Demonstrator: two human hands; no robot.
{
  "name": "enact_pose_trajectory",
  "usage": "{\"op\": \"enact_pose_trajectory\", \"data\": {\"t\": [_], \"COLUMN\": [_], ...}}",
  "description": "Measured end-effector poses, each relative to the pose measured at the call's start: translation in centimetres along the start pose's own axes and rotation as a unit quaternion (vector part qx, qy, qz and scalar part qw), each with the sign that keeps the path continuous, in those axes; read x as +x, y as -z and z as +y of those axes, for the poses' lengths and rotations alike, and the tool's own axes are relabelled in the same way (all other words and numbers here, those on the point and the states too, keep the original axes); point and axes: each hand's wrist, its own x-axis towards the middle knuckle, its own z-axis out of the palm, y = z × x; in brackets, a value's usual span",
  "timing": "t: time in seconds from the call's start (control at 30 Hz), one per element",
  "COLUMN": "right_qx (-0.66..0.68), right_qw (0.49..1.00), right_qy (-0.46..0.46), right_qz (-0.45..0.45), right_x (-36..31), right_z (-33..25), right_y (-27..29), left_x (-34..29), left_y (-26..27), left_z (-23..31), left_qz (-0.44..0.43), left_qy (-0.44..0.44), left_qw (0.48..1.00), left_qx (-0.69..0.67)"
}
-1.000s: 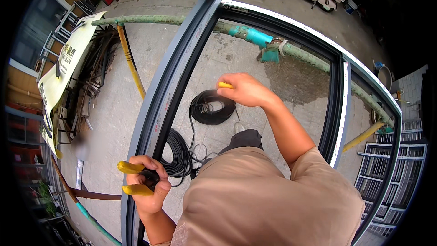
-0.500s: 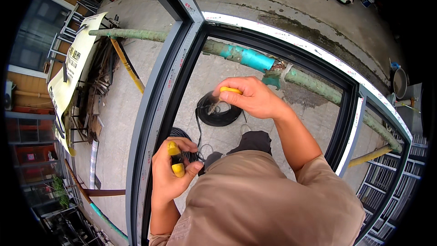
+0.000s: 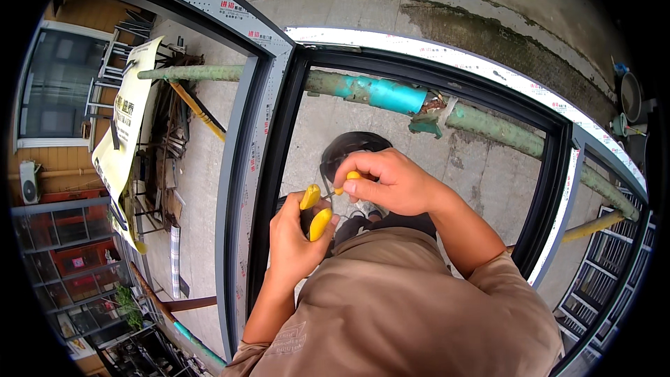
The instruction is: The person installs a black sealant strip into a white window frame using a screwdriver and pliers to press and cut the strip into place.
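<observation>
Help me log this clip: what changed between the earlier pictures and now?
The left hand, holding yellow-handled pliers, moved forward and right; the right hand drew back toward the body with its yellow-handled tool. They are now close together. The view shifted too. Both grips stayed, as did the grey window frame and the black cable coil.

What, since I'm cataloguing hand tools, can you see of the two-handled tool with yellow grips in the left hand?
The two-handled tool with smooth, rounded yellow grips sits in the person's bare left hand, whose fingers and thumb curl around it. The grips look like plastic or rubber. They stand apart, their ends poking out of the hand toward the camera. The working end is hidden, so its exact kind cannot be told. It is to the left of the bare right hand.
</observation>
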Motion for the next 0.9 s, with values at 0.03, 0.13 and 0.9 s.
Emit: {"op": "enact_pose_trajectory", "data": {"t": [0.03,0.13,0.9], "right_qx": [-0.007,-0.041,-0.127], "right_qw": [1.0,0.998,0.981], "right_qy": [-0.005,-0.012,0.045], "right_qz": [-0.009,-0.038,0.141], "right_x": [-0.2,-0.6,-0.8], "right_z": [-0.1,-0.4,-4.0], "right_y": [0.0,-0.1,2.4], "left_x": [0.0,0.1,4.6], "left_y": [0.1,0.6,-1.0], "left_z": [-0.1,0.0,3.8], "left_qz": [0.004,0.007,0.026], "left_qy": [-0.024,-0.062,-0.056], "left_qw": [0.999,0.995,0.996], "left_qx": [0.022,0.079,0.068]}}
